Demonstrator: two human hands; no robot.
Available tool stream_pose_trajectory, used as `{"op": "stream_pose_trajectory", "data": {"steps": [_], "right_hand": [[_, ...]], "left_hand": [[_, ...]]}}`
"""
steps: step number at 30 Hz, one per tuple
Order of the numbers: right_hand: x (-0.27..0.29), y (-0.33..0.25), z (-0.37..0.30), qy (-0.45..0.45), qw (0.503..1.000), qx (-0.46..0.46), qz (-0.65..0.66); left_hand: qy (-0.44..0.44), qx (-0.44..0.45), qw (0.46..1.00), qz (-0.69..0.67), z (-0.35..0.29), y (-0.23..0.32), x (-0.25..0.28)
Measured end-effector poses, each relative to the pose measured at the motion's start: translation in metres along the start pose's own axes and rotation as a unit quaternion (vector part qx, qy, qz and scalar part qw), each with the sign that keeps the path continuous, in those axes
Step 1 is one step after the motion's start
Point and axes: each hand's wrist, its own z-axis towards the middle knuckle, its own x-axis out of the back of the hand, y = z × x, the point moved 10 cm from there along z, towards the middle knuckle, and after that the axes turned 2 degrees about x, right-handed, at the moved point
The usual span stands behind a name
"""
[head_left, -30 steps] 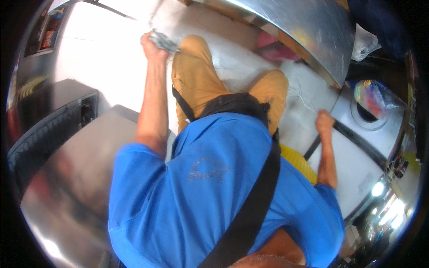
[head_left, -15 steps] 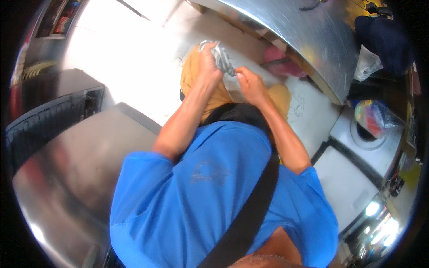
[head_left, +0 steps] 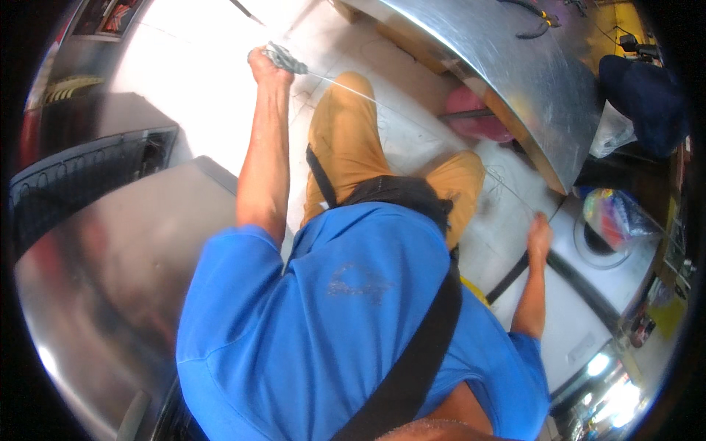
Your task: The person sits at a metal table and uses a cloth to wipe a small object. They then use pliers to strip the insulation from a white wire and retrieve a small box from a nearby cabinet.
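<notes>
Far out ahead and to the left, my left hand [head_left: 268,69] is closed around a bunched grey-white cloth [head_left: 284,59]. From the cloth a thin pale wire or cord [head_left: 346,88] runs taut over my right-leaning knee area toward the right. My right hand [head_left: 540,234] is out low on the right side, fingers closed, where the line's far end seems to lead. Its end inside the fingers is too small to see. Both arms are spread wide, with my tan-trousered knees [head_left: 346,132] between them.
A shiny metal tabletop [head_left: 507,62] at the upper right carries yellow-and-black pliers [head_left: 544,26]. Below its edge lies something pink [head_left: 476,110]. On the right are a dark cloth item [head_left: 640,106], a colourful plastic bag [head_left: 614,217] and a white appliance [head_left: 570,312]. A metallic cabinet [head_left: 125,272] stands left.
My hands were close together at the cloth. The left has moved forward and left with the cloth; the right has swung back and right, and the line now stretches between them.
</notes>
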Motion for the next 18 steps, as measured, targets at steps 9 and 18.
{"op": "stream_pose_trajectory", "data": {"steps": [9,18], "right_hand": [[-0.026,-0.069,-0.012,-0.038,0.996,0.038,0.071],[-0.013,-0.431,0.007,-0.286,0.883,0.179,0.328]], "left_hand": [[-0.027,0.140,0.989,0.025,-0.083,-0.116,-0.034],[-0.085,0.203,0.975,0.023,-0.151,-0.182,-0.059]]}}
